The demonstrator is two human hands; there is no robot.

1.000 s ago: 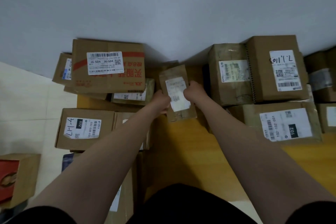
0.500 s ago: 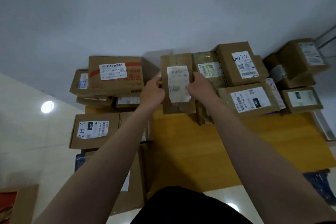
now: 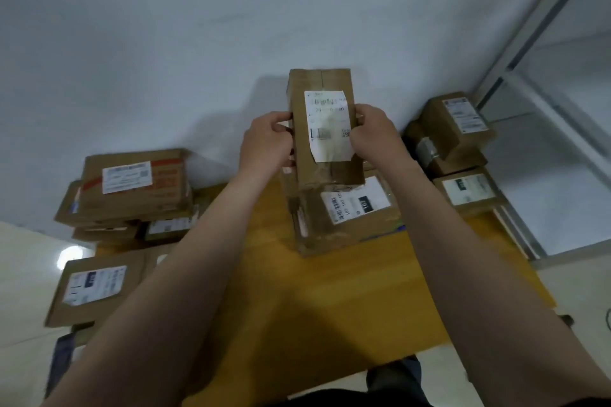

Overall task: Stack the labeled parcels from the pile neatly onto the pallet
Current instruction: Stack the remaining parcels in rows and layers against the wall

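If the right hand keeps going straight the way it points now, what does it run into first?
The right hand points left, fingers already pressed on the held parcel. Beyond the parcel sits the left hand on its opposite side. Depth past that is unclear.

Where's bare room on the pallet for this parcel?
The pallet's near middle is bare, between the left boxes and the labeled box below the held parcel. The far right corner is crowded.
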